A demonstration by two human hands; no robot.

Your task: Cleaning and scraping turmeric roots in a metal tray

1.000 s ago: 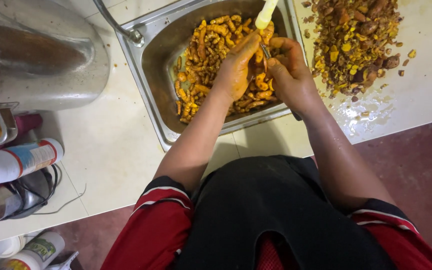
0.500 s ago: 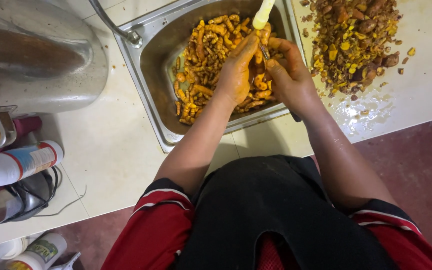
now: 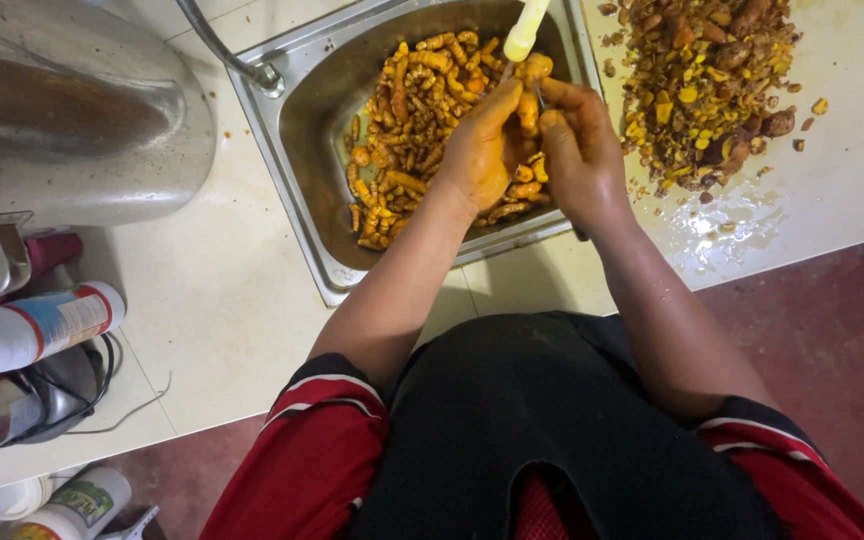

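Both my hands are over a steel sink (image 3: pixel 297 140) that holds several orange-yellow turmeric roots (image 3: pixel 407 120). My left hand (image 3: pixel 477 150) grips one turmeric root (image 3: pixel 531 70), its fingers stained yellow. My right hand (image 3: pixel 577 150) is closed on a small peeling tool whose pale yellow handle (image 3: pixel 526 30) sticks out past the fingers toward the sink's far side. The tool's thin metal part lies against the held root. The two hands touch each other around the root.
A heap of brown and yellow peelings (image 3: pixel 702 80) lies on the wet white counter (image 3: pixel 812 190) to the right of the sink. A large steel pot (image 3: pixel 82 120) stands at the left, a curved tap (image 3: pixel 222 50) beside it. Bottles (image 3: pixel 32 325) lie at the lower left.
My hands stay over the sink at nearly the same spot, with only small shifts of the fingers around the root and the tool.
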